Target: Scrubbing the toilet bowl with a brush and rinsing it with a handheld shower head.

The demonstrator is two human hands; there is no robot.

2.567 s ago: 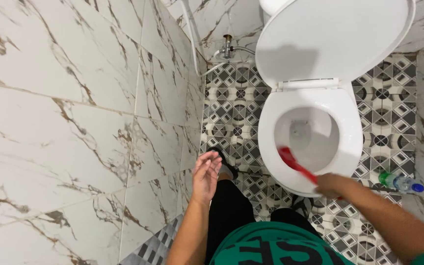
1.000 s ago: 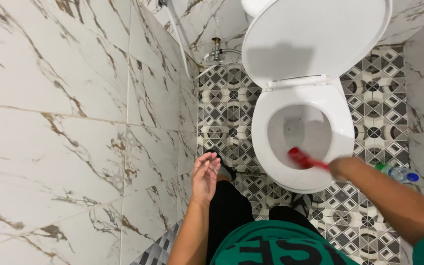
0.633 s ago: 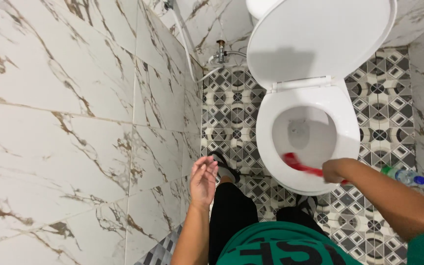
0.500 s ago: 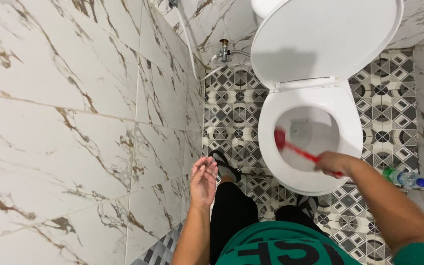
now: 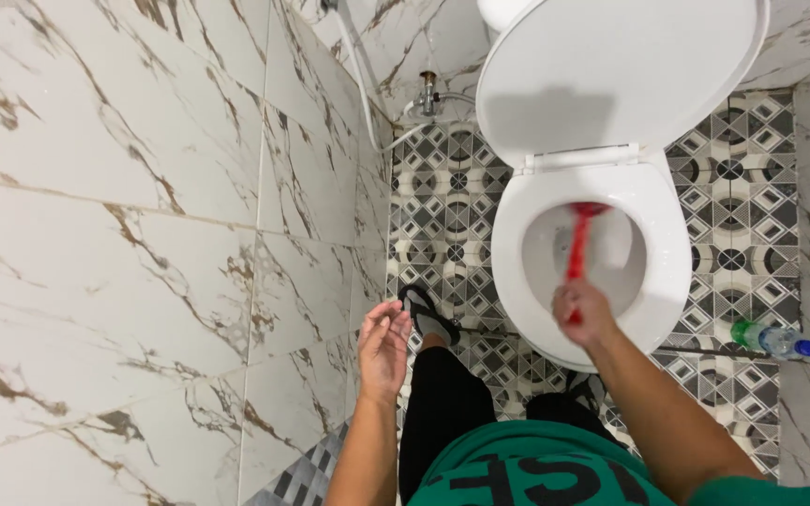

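Scrub in hand, mid-job. The right hand (image 5: 583,312) is fisted around the near end of the red toilet brush (image 5: 577,245), fingers wrapped tight on the handle. The shaft runs straight away from the knuckles into the bowl of the white toilet (image 5: 667,253), and the brush head sits at the far inner wall, right under the back rim near the hinge. So the brush is in front of and below that hand, gripped at one end, working end well clear of the fingers.

Progress, as a judgement only: the person is somewhere in the scrubbing stage. Brush is down in the bowl and against the porcelain, so the reach-in is done. Can't tell how much of the bowl has been covered; the inside looks pale and wet, no clear sign of foam or grime either way. Lid (image 5: 621,75) is up, seat down. Rinse, pulling the brush out, closing up: none of that shows as done.

Left hand (image 5: 384,342) hangs free beside the marble-tiled wall (image 5: 142,234), palm open, fingers loosely curled, holding nothing, touching nothing.

Elsewhere: a clear plastic bottle w/ blue cap (image 5: 771,339) lies on the patterned floor (image 5: 442,187) to the right of the bowl, apart from both hands.
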